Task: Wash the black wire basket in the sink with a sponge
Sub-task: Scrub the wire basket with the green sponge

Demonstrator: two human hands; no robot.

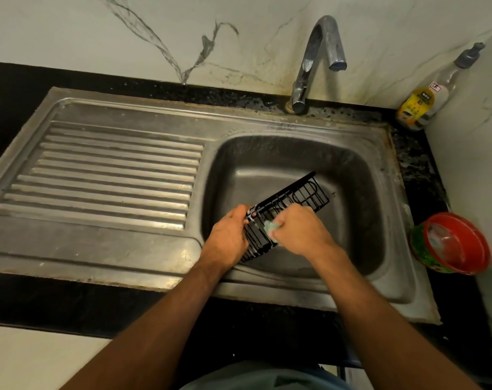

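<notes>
A long black wire basket (301, 195) lies tilted over the front left part of the steel sink bowl (360, 198). My left hand (229, 237) grips its near end from the left. My right hand (301, 230) holds a pale green sponge (271, 228) pressed against the basket's wires close to the left hand. The near part of the basket is partly hidden by both hands.
A chrome tap (318, 60) stands behind the bowl, with no water running. A ribbed steel drainboard (104, 170) lies to the left. At the right stand a soap bottle (424, 99) and a red round tub (453, 243) on the black counter.
</notes>
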